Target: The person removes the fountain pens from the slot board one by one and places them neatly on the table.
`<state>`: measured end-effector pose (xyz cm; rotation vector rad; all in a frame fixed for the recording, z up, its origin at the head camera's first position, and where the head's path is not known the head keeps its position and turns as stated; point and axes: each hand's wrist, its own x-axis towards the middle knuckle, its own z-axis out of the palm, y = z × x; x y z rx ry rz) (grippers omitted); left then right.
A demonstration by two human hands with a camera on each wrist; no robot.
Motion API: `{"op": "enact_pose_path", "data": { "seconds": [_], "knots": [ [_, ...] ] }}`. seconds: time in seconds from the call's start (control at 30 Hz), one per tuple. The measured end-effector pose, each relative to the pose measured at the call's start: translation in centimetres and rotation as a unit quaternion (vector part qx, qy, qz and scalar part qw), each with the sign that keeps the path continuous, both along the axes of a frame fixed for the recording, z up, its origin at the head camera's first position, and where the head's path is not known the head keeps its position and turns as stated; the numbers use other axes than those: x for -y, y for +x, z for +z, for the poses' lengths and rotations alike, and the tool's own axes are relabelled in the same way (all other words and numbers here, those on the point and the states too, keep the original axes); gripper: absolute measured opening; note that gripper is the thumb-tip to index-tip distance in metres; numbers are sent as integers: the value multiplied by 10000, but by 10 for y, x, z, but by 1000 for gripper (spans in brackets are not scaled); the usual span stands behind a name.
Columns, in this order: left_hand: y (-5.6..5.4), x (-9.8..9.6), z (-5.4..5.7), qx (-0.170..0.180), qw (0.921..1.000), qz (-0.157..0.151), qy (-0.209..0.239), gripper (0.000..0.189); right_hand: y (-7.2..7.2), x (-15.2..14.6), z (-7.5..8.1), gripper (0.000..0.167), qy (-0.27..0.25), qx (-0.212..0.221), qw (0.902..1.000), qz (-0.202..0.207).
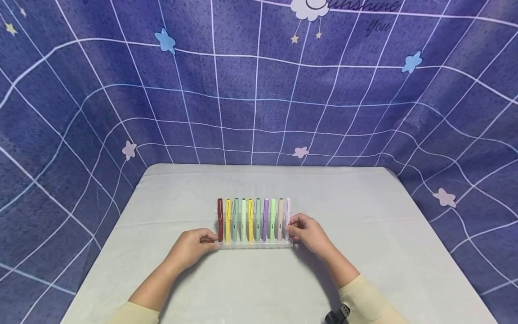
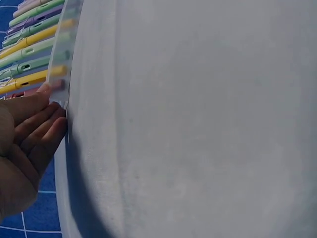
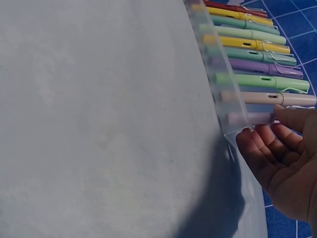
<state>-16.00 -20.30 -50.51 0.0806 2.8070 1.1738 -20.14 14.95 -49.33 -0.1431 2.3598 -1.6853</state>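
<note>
A clear pen stand [image 1: 255, 245] stands on the table, holding several upright capped pens in a row. A dark red pen [image 1: 220, 220] is at its left end, a pale lilac pen [image 1: 288, 216] at its right end. My left hand [image 1: 190, 247] grips the stand's left end; in the left wrist view its thumb [image 2: 32, 101] lies at the stand's edge. At the other end, my right hand [image 1: 309, 234] holds the stand's side, its thumb [image 3: 292, 118] against the lilac pen. Between them are yellow, green, purple and beige pens.
A pale cloth covers the table [image 1: 267, 288]. Blue curtain fabric [image 1: 234, 112] with white grid lines and stars surrounds its back and sides. A black strap-like object [image 1: 337, 314] is by the right sleeve [image 1: 368, 301].
</note>
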Motion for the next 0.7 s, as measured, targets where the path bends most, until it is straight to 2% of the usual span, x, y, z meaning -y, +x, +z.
{"op": "enact_pose_path", "data": {
  "seconds": [0.13,0.3,0.5,0.7],
  "knots": [
    [0,0,1,-44,10000,-56,-62,12,-2,0,-6,21,21,-62,9999,-109],
    [-1,0,1,-40,9998,-107,-146,12,-1,-1,-4,17,83,-214,9995,-202],
    [-2,-1,0,-55,9997,-144,-162,12,-2,-4,1,15,296,-525,9969,-514],
    [-1,0,2,-81,9997,-191,-159,12,-4,-12,9,18,-249,-550,9963,-614]
  ]
}}
